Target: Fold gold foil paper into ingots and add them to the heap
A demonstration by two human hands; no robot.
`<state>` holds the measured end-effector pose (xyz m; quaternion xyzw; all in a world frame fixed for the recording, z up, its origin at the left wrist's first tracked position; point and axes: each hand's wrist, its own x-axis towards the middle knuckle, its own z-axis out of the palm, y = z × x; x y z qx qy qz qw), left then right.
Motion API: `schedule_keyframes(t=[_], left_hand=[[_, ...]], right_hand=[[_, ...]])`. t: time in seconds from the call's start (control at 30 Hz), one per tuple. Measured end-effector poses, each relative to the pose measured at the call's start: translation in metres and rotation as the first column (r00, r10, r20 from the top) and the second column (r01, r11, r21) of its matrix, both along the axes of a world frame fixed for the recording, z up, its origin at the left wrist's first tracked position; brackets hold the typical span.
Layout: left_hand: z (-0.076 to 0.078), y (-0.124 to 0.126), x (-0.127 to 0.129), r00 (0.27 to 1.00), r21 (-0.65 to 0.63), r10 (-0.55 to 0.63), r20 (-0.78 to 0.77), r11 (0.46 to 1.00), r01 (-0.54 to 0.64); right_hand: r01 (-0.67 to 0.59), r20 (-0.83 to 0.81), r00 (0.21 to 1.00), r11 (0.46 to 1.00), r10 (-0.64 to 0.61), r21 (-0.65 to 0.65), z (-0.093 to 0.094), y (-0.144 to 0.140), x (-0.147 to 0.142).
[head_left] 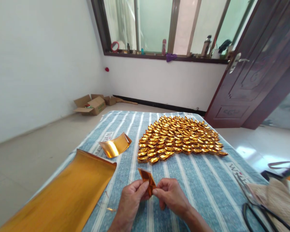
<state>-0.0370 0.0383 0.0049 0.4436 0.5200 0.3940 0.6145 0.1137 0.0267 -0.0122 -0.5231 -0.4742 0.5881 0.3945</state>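
Between my two hands is a small piece of gold foil paper (147, 176), partly folded, with one pointed corner sticking up to the left. My left hand (132, 195) pinches its left side between thumb and fingers. On the lower right edge, my right hand (170, 195) grips the same piece with thumb and fingertips. Beyond them lies a wide cluster of folded gold paper ingots (176, 138) in packed rows. A large gold foil sheet (70, 190) is spread at the left, and a small stack of curled gold foil pieces (116, 145) rests behind it.
A blue-and-white striped cloth (195, 180) covers the table. Black-handled scissors (256, 206) lie at the right edge beside a beige cloth (275, 196). Open cardboard boxes (94, 104) stand on the floor at the back left. A dark red door (241, 77) is at the right.
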Motion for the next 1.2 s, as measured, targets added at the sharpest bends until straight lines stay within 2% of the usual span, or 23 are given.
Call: schedule_keyframes(t=[0.23, 0.43, 0.73, 0.83, 0.9, 0.93, 0.97, 1.03, 1.1, 1.13, 1.2], left_hand=[[0.002, -0.001, -0.002, 0.999, -0.002, -0.042, 0.012, 0.999, 0.042], [0.002, 0.001, -0.006, 0.994, 0.007, -0.109, 0.009, 0.994, 0.109], [0.001, 0.0, -0.008, 0.987, 0.137, -0.144, -0.074, 0.979, 0.153], [0.001, -0.003, -0.009, 0.976, 0.264, -0.117, -0.183, 0.951, 0.163], [-0.001, -0.004, -0.008, 0.956, 0.421, -0.076, -0.283, 0.886, 0.195], [-0.002, -0.004, -0.008, 0.942, 0.518, -0.04, -0.333, 0.827, 0.218], [-0.005, -0.004, -0.007, 0.925, 0.617, 0.005, -0.379, 0.747, 0.249], [-0.011, -0.003, -0.006, 0.882, 0.768, 0.118, -0.456, 0.552, 0.324], [-0.019, -0.002, -0.005, 0.822, 0.826, 0.236, -0.519, 0.385, 0.411], [-0.022, -0.001, -0.005, 0.788, 0.83, 0.288, -0.544, 0.325, 0.453], [-0.028, 0.0, -0.005, 0.73, 0.815, 0.362, -0.58, 0.247, 0.525]], right_hand=[[-0.004, -0.05, 0.999, 1.0, 0.005, 0.012, -0.002, 0.0, 0.003], [-0.019, -0.017, 1.0, 0.996, 0.02, 0.089, -0.003, -0.001, 0.007], [-0.018, 0.072, 0.997, 0.995, 0.011, 0.095, -0.007, -0.004, 0.01], [-0.003, 0.112, 0.994, 0.994, -0.009, 0.108, -0.008, -0.005, 0.01], [0.023, 0.14, 0.989, 0.989, -0.044, 0.148, -0.01, -0.005, 0.012], [0.037, 0.164, 0.984, 0.982, -0.068, 0.184, -0.011, -0.006, 0.013], [0.047, 0.196, 0.976, 0.972, -0.094, 0.231, -0.011, -0.006, 0.014], [0.041, 0.268, 0.953, 0.932, -0.145, 0.36, -0.011, -0.006, 0.018], [-0.001, 0.312, 0.93, 0.85, -0.192, 0.526, -0.008, -0.007, 0.024], [-0.032, 0.327, 0.92, 0.791, -0.216, 0.611, -0.006, -0.008, 0.026], [-0.115, 0.368, 0.895, 0.667, -0.252, 0.736, -0.003, -0.011, 0.031]])
